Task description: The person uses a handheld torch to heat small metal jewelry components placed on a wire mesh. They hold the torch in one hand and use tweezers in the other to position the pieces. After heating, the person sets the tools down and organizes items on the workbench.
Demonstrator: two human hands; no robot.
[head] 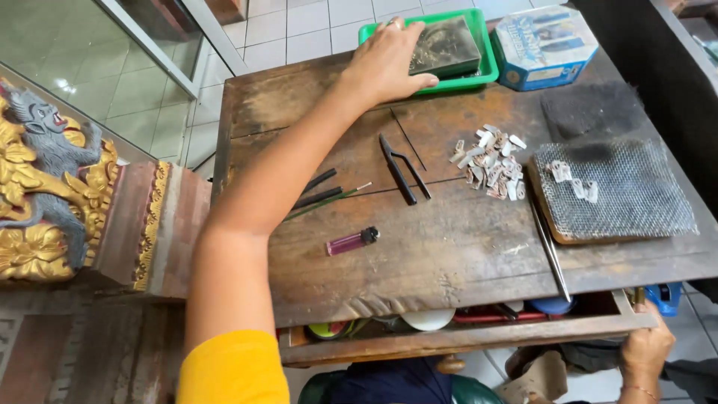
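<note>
My left hand [385, 60] lies spread on the dark block [446, 46] in the green tray [486, 71]; my right hand [645, 350] grips the open drawer [456, 338].

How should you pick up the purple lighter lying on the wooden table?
Pinch the purple lighter across its slim purple body, coming straight down from above. It lies flat on its side on the bare wooden table, nothing touching it, so both long sides are free for fingertips. The dark metal end is shorter and probably harder to grip.
</note>
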